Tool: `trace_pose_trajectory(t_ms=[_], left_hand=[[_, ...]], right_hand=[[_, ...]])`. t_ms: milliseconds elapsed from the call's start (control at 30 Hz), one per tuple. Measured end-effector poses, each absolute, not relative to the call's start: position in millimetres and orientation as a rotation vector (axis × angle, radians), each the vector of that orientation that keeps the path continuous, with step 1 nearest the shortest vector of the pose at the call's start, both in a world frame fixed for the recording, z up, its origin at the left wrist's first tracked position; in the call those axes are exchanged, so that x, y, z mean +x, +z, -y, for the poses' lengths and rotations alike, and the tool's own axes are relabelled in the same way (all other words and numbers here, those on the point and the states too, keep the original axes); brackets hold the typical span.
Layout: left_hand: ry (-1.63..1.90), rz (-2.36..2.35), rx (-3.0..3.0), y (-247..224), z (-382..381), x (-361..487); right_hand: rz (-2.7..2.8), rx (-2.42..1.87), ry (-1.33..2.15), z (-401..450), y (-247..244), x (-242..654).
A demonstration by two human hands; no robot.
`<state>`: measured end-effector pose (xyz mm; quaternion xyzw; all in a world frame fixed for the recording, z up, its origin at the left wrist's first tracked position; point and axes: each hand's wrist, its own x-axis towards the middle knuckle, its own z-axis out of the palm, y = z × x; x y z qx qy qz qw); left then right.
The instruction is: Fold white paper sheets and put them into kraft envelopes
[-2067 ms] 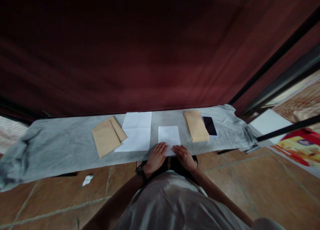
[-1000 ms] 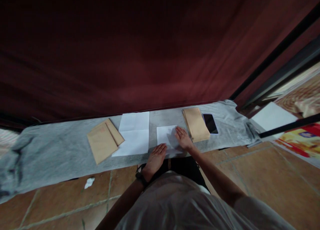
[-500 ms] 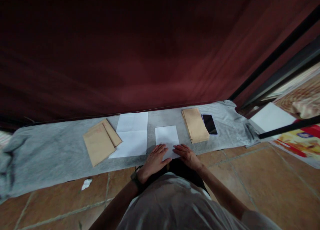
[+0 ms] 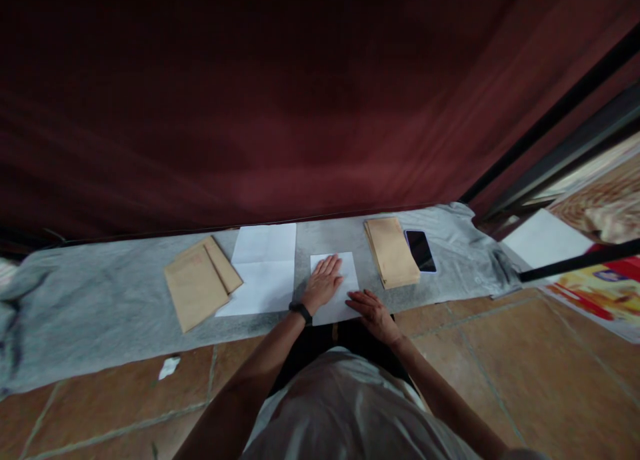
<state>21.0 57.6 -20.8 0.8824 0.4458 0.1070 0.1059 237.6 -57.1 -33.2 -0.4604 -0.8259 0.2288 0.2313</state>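
White paper sheet (image 4: 334, 305) lay at cloth's (image 4: 115, 293) near edge, centre. My left hand (image 4: 324, 285) spread flat on it; right hand (image 4: 376, 315), apart, rested unclenched at right edge. Judged light, crease-prone; best held by edges.

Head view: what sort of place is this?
Probably a makeshift indoor workspace: grey cloth spread under white paper, a dark red drape beyond it, and a tiled floor below.

Dim light, near-black top, soft blur toward stretched edges.
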Motion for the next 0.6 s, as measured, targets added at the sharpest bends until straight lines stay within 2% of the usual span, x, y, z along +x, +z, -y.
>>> trace_pose_trajectory(t_ms=[300,467,600], left_hand=[[0.317,-1.661,2.385,-14.0,-52.7,0.9],[0.308,-1.162,2.589,0.2,0.7,20.5],[0.357,-0.989,2.584,8.7,44.6,17.3]], right_hand=[[2.235,-1.252,0.638,57.8,-34.9,237.9],[2.227,-1.229,0.632,57.8,-36.5,236.3],[2.208,-1.239,0.625,58.2,-35.1,235.4]])
